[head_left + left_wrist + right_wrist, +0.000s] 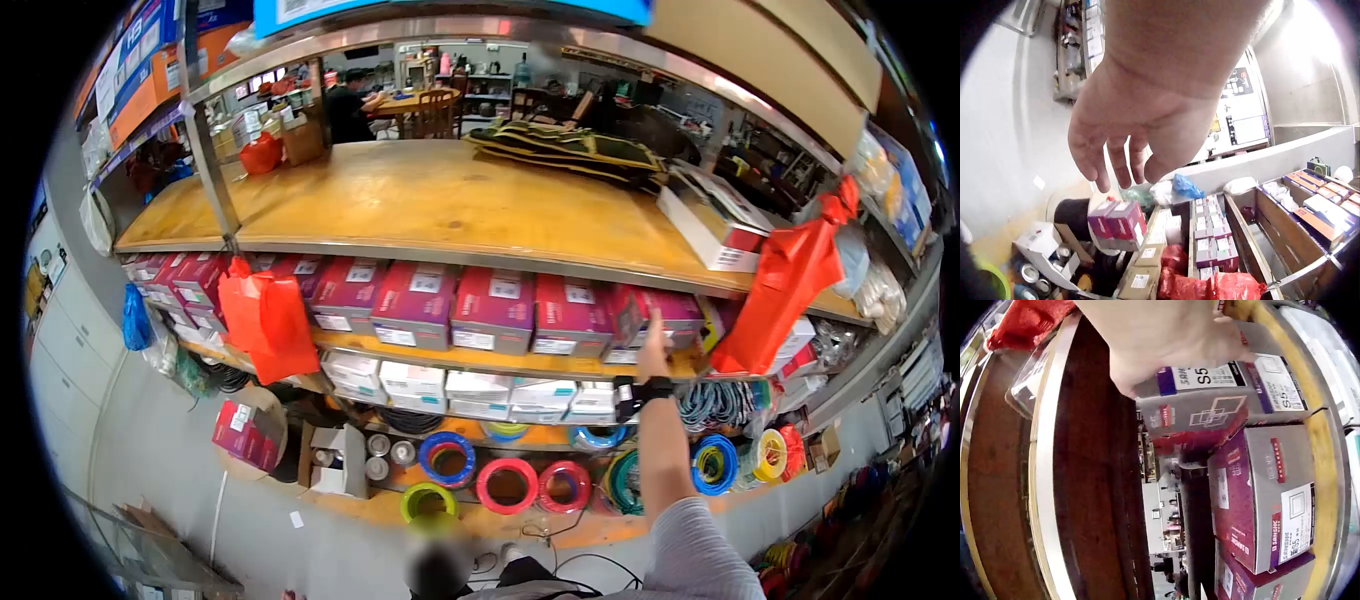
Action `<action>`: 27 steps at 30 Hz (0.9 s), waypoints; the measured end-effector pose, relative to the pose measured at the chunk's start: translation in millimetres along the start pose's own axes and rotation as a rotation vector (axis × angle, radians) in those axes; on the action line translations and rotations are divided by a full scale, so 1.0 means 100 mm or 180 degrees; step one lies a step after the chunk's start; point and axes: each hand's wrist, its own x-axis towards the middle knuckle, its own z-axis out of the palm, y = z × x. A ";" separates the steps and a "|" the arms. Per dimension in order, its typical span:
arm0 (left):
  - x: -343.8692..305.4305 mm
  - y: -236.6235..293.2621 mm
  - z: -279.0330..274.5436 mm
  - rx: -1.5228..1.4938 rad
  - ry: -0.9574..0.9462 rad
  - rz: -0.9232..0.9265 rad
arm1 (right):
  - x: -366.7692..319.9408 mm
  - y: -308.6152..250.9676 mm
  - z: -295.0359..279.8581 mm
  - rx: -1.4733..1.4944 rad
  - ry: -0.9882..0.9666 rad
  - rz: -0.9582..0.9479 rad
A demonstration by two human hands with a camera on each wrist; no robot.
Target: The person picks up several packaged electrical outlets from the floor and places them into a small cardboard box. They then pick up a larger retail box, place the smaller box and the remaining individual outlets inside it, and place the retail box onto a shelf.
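Observation:
My right hand (pixel 655 350) reaches to the right end of the middle shelf, where its thumb and fingers grip a purple-and-grey cardboard box (pixel 1197 409) with a white S5 label. In the right wrist view this box lies against another labelled box (pixel 1282 381), and more purple-and-grey boxes (pixel 1272 487) stand beside it in a row. My left hand (pixel 1141 125) hangs with loosely bent fingers and nothing in them. It is above the floor and the shelf's left part in the left wrist view, near a pair of purple boxes (pixel 1117 224).
A wooden shelf board (pixel 370 205) runs above the boxes. Red plastic bags (pixel 265 320) hang at both sides. White boxes (pixel 412 385) line the shelf below, with coiled wire rolls (pixel 507 485) lower down. An opened carton (pixel 340 460) with cans stands at the lower left.

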 end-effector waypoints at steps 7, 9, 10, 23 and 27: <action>1.40 0.15 0.63 0.0007 -0.0362 -0.0266 | -0.51 0.66 0.23 -0.1001 0.1381 -0.2084; 1.65 0.18 0.94 0.0074 -0.0767 -0.0328 | -1.05 0.96 0.36 -0.1205 0.0142 -0.3442; 1.73 0.23 1.16 0.0494 -0.0952 -0.0158 | -1.34 1.04 0.48 -0.1380 -0.0389 -0.4118; 1.99 0.06 3.05 0.0697 -0.3128 -0.0329 | -1.90 0.84 1.40 -0.3864 -0.1462 -0.4817; 1.96 -0.02 3.13 0.0749 -0.3280 -0.0308 | -1.93 0.95 1.30 -0.3573 -0.1408 -0.5179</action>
